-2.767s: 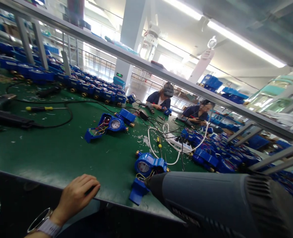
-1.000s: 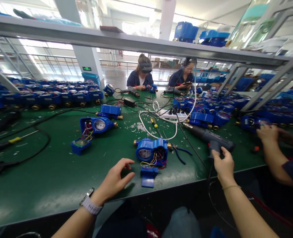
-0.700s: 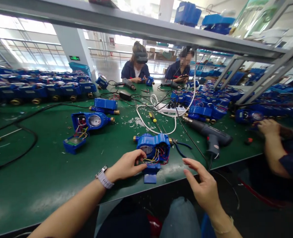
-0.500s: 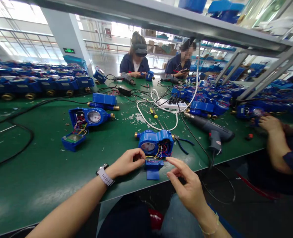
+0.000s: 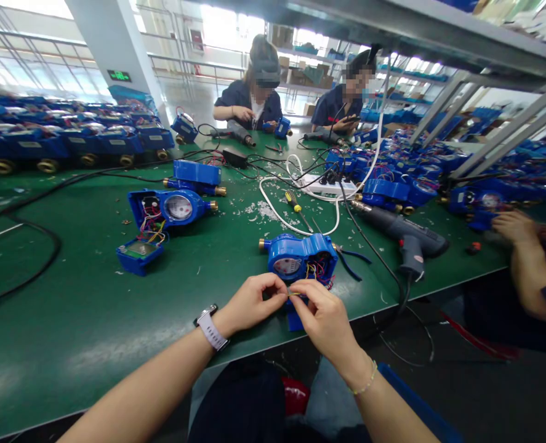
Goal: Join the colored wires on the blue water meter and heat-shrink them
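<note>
An opened blue water meter (image 5: 300, 256) with a round dial and coloured wires spilling out lies near the front edge of the green table (image 5: 92, 295). Its blue lid part (image 5: 295, 320) lies below it, mostly hidden by my hands. My left hand (image 5: 252, 301), with a watch on the wrist, pinches the wires in front of the meter. My right hand (image 5: 321, 320) pinches the same wires from the right, and the fingertips of both hands almost meet.
A grey heat gun (image 5: 402, 237) lies right of the meter, blue-handled pliers (image 5: 351, 258) between them. Another opened meter (image 5: 166, 212) and its lid (image 5: 136, 253) lie to the left. A yellow screwdriver (image 5: 295, 206), white power strip (image 5: 323, 184) and cables lie behind. Another person's hand (image 5: 515, 224) works at right; two people sit opposite.
My right hand let go of the heat gun, which now lies on the table, and came over to the meter. Both hands closed on the wires in front of it.
</note>
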Action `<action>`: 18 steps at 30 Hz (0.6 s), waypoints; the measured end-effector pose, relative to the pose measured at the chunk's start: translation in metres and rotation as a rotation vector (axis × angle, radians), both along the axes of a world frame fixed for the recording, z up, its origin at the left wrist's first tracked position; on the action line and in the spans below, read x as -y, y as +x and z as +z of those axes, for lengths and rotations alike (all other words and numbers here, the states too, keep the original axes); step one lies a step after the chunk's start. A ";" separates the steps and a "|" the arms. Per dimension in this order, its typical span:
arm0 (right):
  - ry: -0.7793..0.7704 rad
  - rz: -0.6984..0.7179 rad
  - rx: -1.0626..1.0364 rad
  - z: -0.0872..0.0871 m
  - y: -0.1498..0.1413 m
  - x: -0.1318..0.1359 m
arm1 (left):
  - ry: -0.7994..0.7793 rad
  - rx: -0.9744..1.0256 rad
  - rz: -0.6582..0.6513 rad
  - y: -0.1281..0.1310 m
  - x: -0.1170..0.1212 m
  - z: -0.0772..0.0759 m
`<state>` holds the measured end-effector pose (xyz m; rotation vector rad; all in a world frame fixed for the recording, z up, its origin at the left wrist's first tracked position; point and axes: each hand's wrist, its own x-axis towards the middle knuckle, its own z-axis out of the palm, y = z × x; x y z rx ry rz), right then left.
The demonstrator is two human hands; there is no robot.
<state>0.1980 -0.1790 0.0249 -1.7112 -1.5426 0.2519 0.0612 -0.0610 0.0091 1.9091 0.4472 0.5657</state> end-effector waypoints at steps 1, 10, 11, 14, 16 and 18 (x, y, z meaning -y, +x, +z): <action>-0.003 0.003 0.006 0.000 0.000 0.000 | 0.000 0.003 0.006 0.000 0.001 0.000; -0.078 -0.024 0.161 0.005 -0.005 -0.001 | 0.086 0.053 0.090 0.000 0.002 0.000; -0.094 -0.031 0.189 0.006 -0.006 -0.002 | 0.116 0.063 0.107 -0.001 0.001 0.001; -0.132 -0.043 0.244 0.007 -0.007 -0.003 | 0.197 0.102 0.175 -0.004 -0.005 0.003; -0.143 -0.042 0.240 0.008 -0.007 -0.003 | 0.220 0.110 0.204 -0.006 -0.009 0.005; -0.140 -0.029 0.197 0.009 -0.005 -0.003 | 0.225 0.084 0.187 -0.008 -0.011 0.006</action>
